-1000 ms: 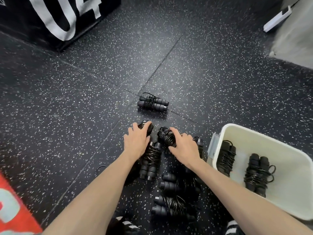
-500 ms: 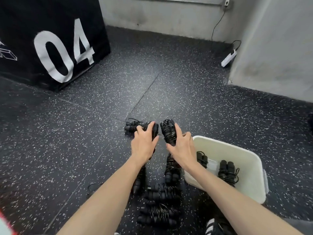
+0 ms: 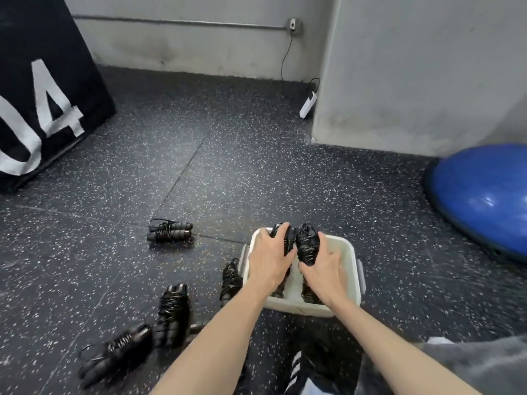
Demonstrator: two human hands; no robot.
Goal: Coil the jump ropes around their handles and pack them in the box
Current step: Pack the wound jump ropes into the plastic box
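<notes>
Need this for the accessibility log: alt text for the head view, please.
A person's left hand and right hand each grip a coiled black jump rope over a white box on speckled gym floor. Four more coiled ropes lie on the floor to the left; a blue dome sits at right.

I'm on a dark rubber floor (image 3: 256, 172) flecked with white, with grey walls (image 3: 413, 67) ahead. A black box (image 3: 42, 81) with white numbers stands at my left, and a blue half-ball (image 3: 482, 201) lies at my right. A white power strip (image 3: 308, 105) leans by the wall corner, its cord running up to a socket (image 3: 293, 24).
</notes>
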